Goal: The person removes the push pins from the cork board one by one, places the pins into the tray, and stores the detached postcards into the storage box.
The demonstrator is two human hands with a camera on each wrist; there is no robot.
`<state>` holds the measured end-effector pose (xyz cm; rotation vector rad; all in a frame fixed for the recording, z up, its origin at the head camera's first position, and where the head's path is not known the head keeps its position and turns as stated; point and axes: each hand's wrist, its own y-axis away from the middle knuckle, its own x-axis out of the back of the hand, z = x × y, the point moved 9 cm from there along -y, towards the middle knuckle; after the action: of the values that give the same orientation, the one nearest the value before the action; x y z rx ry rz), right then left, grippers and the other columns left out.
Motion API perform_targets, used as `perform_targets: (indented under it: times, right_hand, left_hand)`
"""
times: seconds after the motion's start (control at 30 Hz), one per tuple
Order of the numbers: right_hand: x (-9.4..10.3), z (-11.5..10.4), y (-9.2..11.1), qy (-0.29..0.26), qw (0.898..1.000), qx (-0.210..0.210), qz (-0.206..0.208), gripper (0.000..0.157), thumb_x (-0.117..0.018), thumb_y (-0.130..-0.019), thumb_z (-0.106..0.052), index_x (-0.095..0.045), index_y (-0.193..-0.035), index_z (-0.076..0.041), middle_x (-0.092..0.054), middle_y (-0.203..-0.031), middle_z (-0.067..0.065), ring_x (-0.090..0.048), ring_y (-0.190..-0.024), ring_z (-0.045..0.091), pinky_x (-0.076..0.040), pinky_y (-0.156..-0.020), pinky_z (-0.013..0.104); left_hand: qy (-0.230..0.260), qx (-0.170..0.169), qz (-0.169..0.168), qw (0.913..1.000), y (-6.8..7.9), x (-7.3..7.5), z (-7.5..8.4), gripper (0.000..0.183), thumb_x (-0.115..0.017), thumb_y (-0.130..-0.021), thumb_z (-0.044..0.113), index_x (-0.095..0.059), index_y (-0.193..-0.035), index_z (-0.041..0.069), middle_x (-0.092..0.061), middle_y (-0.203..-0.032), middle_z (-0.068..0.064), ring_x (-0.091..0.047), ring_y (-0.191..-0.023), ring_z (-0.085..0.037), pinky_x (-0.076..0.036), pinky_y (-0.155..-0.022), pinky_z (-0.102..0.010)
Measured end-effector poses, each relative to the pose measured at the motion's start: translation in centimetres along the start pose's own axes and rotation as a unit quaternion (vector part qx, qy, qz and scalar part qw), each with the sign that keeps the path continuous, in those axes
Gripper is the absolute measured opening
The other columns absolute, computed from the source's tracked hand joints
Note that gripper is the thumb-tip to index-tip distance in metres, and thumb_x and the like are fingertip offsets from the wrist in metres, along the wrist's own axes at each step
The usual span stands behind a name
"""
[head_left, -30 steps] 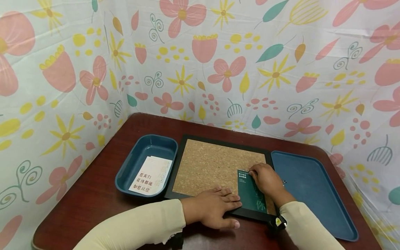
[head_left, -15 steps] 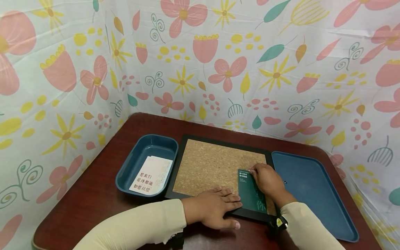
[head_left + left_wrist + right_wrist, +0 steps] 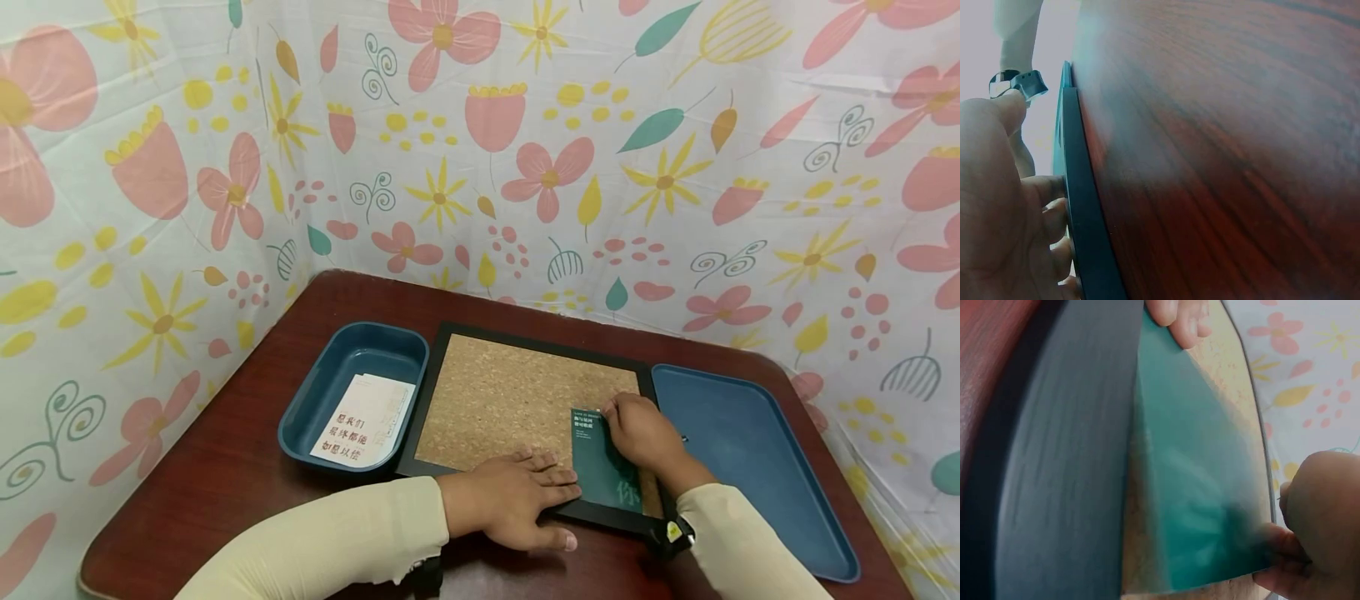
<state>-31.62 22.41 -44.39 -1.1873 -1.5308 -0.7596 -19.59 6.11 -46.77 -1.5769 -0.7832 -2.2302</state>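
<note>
A green printed card point(image 3: 596, 462) lies over the right part of a cork board point(image 3: 510, 392) with a black frame point(image 3: 427, 400). My left hand point(image 3: 517, 500) rests palm down across the board's front edge, fingers spread, with fingertips reaching the card's lower left side. At the card's far right corner, my right hand point(image 3: 641, 429) has its fingers curled and pinches the edge. In the right wrist view, the thumb and fingertips point(image 3: 1279, 547) meet at the corner of the card point(image 3: 1191, 487), which is blurred there. The left wrist view shows the left fingers beside the frame point(image 3: 1088, 206).
A deep blue tray point(image 3: 360, 337) at left holds white cards point(image 3: 363, 417) with printed characters. To the right lies a flat blue tray point(image 3: 757, 467), with a small shiny item point(image 3: 683, 437) near its left edge. A flowered curtain point(image 3: 480, 167) stands behind the dark red table point(image 3: 247, 433).
My right hand has shifted slightly to the right at the card's far edge. The left hand and the board stay where they were.
</note>
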Motion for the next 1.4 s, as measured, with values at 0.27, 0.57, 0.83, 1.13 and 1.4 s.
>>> perform_targets:
  times: [0.27,0.57,0.83,1.13,1.4]
  right_hand:
    - [0.6,-0.2,0.0,-0.030,0.999,-0.002,0.018,0.021,-0.053,-0.108,-0.015,-0.059,-0.090,-0.008,-0.049,-0.076,0.003,-0.046,-0.062,0.017,-0.039,-0.057,0.035]
    - [1.6,0.4,0.9,-0.054,0.996,0.000,0.077,0.012,-0.066,-0.103,-0.017,-0.075,-0.102,-0.010,-0.066,-0.117,0.015,-0.056,-0.113,0.039,-0.047,-0.089,0.061]
    - [2.6,1.2,1.3,-0.046,0.994,-0.005,0.101,0.013,-0.069,-0.100,-0.015,-0.077,-0.104,-0.006,-0.063,-0.126,0.020,-0.050,-0.121,0.047,-0.042,-0.095,0.068]
    - [3.1,2.1,1.8,-0.041,0.994,-0.008,0.097,0.017,-0.065,-0.103,-0.016,-0.073,-0.109,-0.002,-0.060,-0.128,0.025,-0.051,-0.120,0.048,-0.046,-0.089,0.066]
    - [3.4,2.9,2.5,-0.045,0.994,-0.030,0.092,0.019,-0.064,-0.104,-0.019,-0.070,-0.113,-0.003,-0.063,-0.120,0.021,-0.053,-0.116,0.046,-0.046,-0.086,0.064]
  left_hand:
    - [0.002,-0.002,-0.004,1.0000,0.0,0.0,0.0,0.072,-0.026,-0.099,0.075,-0.019,-0.163,0.042,-0.010,-0.166,0.024,-0.003,-0.155,-0.008,-0.009,-0.125,-0.035]
    - [-0.010,0.001,-0.006,0.9999,-0.1,-0.1,0.1,0.072,-0.024,-0.099,0.076,-0.017,-0.162,0.043,-0.008,-0.166,0.025,0.000,-0.154,-0.006,-0.008,-0.125,-0.035]
    - [-0.007,0.003,-0.006,1.0000,-0.1,-0.1,-0.1,0.072,-0.024,-0.099,0.077,-0.017,-0.162,0.044,-0.007,-0.166,0.026,0.001,-0.154,-0.006,-0.006,-0.125,-0.034]
    - [-0.003,0.000,-0.005,1.0000,0.0,-0.1,-0.2,0.071,-0.025,-0.099,0.076,-0.017,-0.162,0.043,-0.008,-0.166,0.025,0.001,-0.154,-0.007,-0.005,-0.125,-0.035]
    - [-0.003,-0.002,-0.008,1.0000,0.0,-0.1,-0.2,0.071,-0.024,-0.100,0.075,-0.017,-0.162,0.043,-0.007,-0.166,0.025,0.001,-0.154,-0.007,-0.005,-0.125,-0.035]
